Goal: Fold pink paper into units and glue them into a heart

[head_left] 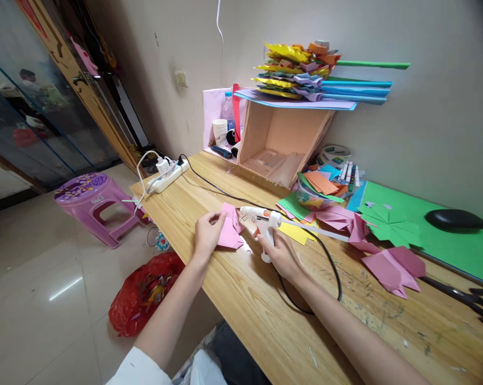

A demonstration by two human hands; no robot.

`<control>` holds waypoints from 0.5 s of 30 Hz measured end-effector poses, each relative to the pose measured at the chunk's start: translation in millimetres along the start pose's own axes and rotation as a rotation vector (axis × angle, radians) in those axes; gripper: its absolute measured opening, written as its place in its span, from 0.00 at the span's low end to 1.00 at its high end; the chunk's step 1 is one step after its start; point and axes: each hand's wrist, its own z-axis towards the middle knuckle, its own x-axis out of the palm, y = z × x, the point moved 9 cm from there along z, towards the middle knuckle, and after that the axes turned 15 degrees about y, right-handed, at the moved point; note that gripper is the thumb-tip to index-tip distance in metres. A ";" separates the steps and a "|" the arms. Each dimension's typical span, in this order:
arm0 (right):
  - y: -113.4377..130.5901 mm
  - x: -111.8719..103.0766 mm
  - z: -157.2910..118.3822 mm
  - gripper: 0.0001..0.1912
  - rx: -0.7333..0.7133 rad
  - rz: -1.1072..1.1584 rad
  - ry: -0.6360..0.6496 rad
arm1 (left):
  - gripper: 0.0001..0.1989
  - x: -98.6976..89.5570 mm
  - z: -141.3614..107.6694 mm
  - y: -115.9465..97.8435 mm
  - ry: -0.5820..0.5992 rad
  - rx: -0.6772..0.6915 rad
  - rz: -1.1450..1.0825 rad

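Starting at far left with a pink stool (pixel 117 214) on the tiled floor (pixel 45 251), then a red plastic bag (pixel 119 315) full of paper scraps (pixel 157 291). At the left end of the bench (pixel 237 299), a white power strip (pixel 175 178) with plugs in it. Holding folded pink paper (pixel 228 234) over the bench near its front edge with the left hand (pixel 207 233), fingers (pixel 217 215) pinched on its left side. Aiming a white glue gun (pixel 269 220) leftward with the right hand (pixel 285 255), fingers wrapped round the handle — nozzle (pixel 243 210) close to the paper's right side, cannot tell whether touching. Behind the gun, an open box (pixel 295 125) beneath stacked coloured paper work (pixel 291 69). Further right, a clear bowl (pixel 310 198) of coloured paper pieces, then folded pink shapes (pixel 394 267) — and at far right, a black mouse (pixel 454 220) on a green sheet (pixel 397 200), with black scissors (pixel 460 295) nearer the front.
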 end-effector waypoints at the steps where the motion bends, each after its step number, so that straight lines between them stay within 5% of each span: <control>1: 0.0 -0.1 -0.7 0.14 -0.003 0.007 -0.004 | 0.13 -1.1 0.1 0.4 -0.008 -0.002 -0.001; 9: 0.8 -25.2 0.7 0.15 -0.038 0.048 -0.187 | 0.13 -8.2 2.2 11.9 -0.064 -0.035 -0.076; 15: -4.0 -40.4 64.5 0.15 0.087 -0.233 -0.272 | 0.14 -3.7 3.4 13.6 -0.026 -0.033 -0.170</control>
